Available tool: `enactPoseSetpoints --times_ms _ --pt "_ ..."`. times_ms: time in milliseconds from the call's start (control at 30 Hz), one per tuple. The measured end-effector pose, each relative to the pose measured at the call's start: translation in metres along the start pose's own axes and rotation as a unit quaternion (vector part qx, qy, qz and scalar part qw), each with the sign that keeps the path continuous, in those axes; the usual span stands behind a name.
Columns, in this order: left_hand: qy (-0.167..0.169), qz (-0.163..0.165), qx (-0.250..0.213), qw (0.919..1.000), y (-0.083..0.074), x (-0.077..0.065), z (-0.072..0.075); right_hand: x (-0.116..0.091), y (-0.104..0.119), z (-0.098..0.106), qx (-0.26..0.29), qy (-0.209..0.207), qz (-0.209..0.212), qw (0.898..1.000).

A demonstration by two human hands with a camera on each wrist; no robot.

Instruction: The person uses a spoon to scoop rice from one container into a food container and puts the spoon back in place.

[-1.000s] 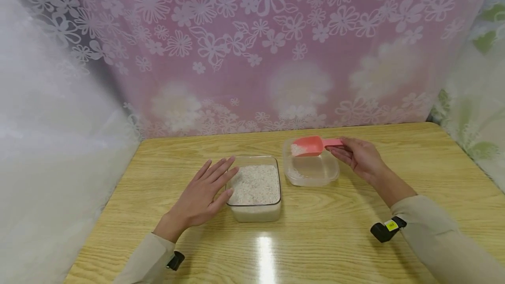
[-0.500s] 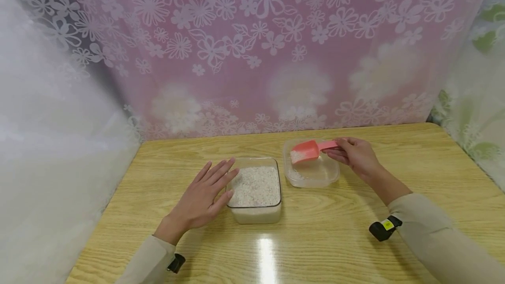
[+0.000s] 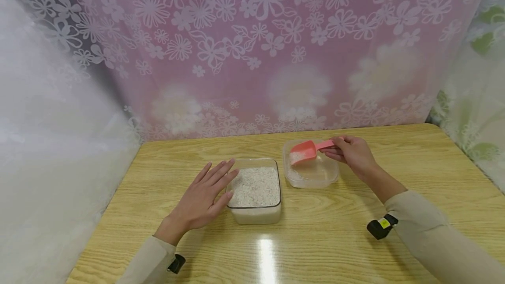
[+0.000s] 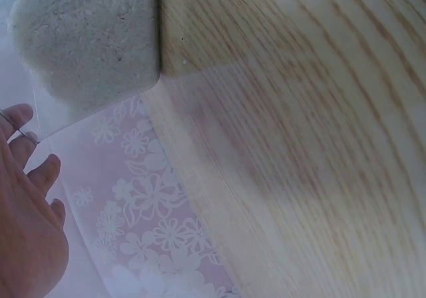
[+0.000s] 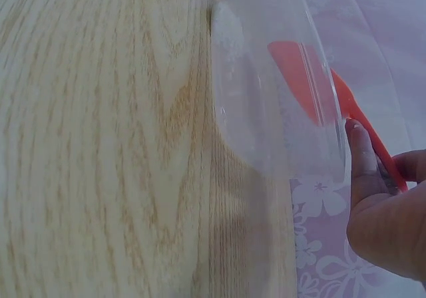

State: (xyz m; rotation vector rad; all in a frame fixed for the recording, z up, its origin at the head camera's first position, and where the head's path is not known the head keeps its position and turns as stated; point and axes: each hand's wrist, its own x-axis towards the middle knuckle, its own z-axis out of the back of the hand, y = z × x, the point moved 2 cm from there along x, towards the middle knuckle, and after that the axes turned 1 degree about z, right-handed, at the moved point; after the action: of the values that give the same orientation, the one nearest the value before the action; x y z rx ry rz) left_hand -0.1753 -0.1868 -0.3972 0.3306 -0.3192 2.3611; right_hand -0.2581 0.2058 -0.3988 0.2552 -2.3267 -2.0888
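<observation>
My right hand (image 3: 357, 154) pinches the handle of a pink scoop (image 3: 305, 151), whose bowl tilts down to the left inside a clear plastic container (image 3: 313, 183). White rice (image 3: 297, 157) lies at the scoop's lip, and some grains rest in the container's left side. In the right wrist view the orange-looking scoop (image 5: 299, 78) shows through the container wall. My left hand (image 3: 199, 200) spreads its straight fingers on the left rim of a square glass container (image 3: 256, 216) filled with rice (image 3: 256, 186). The left wrist view shows fingertips (image 4: 43, 175) at that rim.
Both containers stand side by side on a wood-grain table (image 3: 323, 240), a small gap between them. A pink floral curtain (image 3: 252, 78) hangs behind the table's back edge. Pale sheets (image 3: 59, 143) hang to the left and right.
The right hand has moved slightly left and tilted the scoop lower into the plastic container. Rice has slid toward its lip, with more grains below. The left hand stays put.
</observation>
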Motion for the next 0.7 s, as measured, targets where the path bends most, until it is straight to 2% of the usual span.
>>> enactPoseSetpoints --times_ms 200,433,700 --pt "0.003 0.000 0.000 1.0000 0.000 0.000 0.000 0.001 0.002 -0.002 -0.051 -0.006 0.015 0.999" --pt "0.006 0.002 0.001 1.0000 0.000 0.000 0.000 0.000 0.005 -0.004 -0.077 -0.014 0.035 0.996" --pt "0.002 -0.001 0.001 1.0000 0.001 0.000 0.000 -0.002 0.013 -0.007 -0.136 -0.017 0.072 0.988"
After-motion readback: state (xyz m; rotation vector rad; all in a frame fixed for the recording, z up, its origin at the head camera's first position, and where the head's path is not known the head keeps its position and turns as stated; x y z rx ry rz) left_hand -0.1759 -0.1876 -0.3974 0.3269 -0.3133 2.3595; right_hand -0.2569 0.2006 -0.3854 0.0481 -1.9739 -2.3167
